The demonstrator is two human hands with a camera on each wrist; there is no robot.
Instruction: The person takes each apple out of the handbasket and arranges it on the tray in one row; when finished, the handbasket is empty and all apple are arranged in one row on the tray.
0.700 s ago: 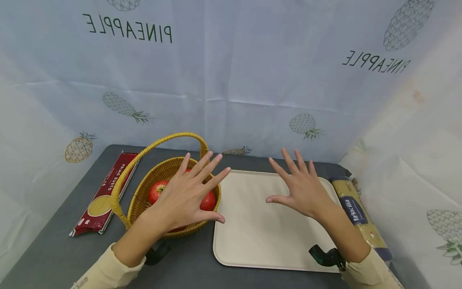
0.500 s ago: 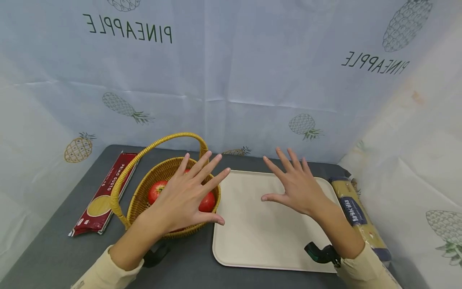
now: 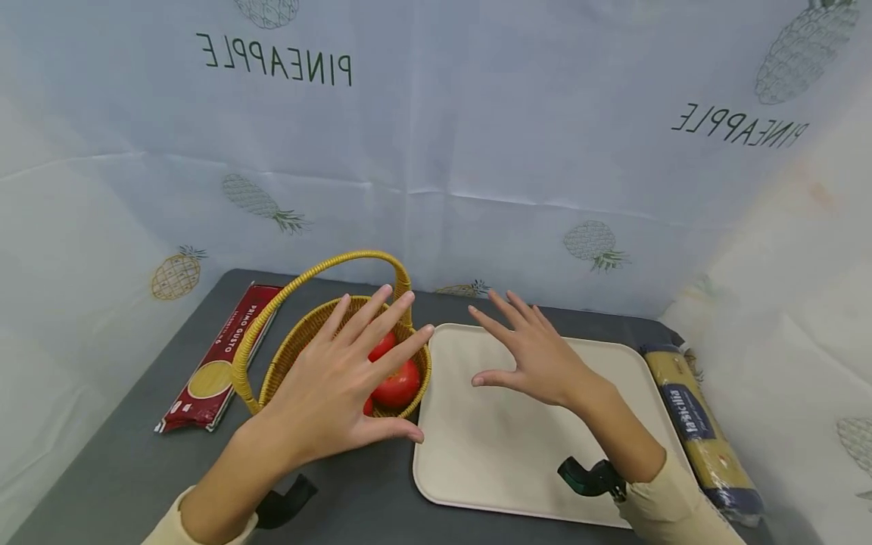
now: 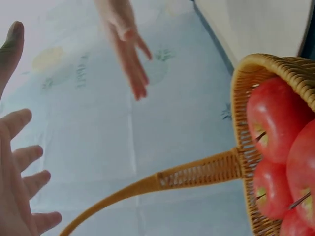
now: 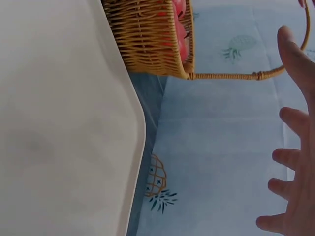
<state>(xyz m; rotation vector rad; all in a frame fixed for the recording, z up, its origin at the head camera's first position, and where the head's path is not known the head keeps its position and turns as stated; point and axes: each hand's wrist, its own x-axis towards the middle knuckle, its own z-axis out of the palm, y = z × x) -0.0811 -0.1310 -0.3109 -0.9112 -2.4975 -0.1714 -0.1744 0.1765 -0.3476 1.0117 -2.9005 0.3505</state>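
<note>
My left hand [image 3: 341,386] hovers over the wicker basket [image 3: 293,350] with its fingers spread and nothing in them. Part of the basket is hidden behind that hand. Several red apples [image 4: 275,120] lie inside, most plainly seen in the left wrist view. The basket's tall handle [image 3: 327,265] arches up beyond the left hand. Over the cream tray [image 3: 470,462] my right hand [image 3: 538,359] is held in the air, fingers spread apart and holding nothing. No apple or other item lies on the part of the tray that shows.
A red pasta packet [image 3: 221,359] lies left of the basket. Right of the tray is a yellow pasta packet [image 3: 702,424] with a blue label. All stand on a dark grey table [image 3: 368,492], with a pineapple-print curtain [image 3: 490,151] behind and at the sides.
The right hand has moved left, nearer to the left hand. The left hand has come slightly lower, uncovering more apples. The whole head view has shifted a little, so the things appear farther right.
</note>
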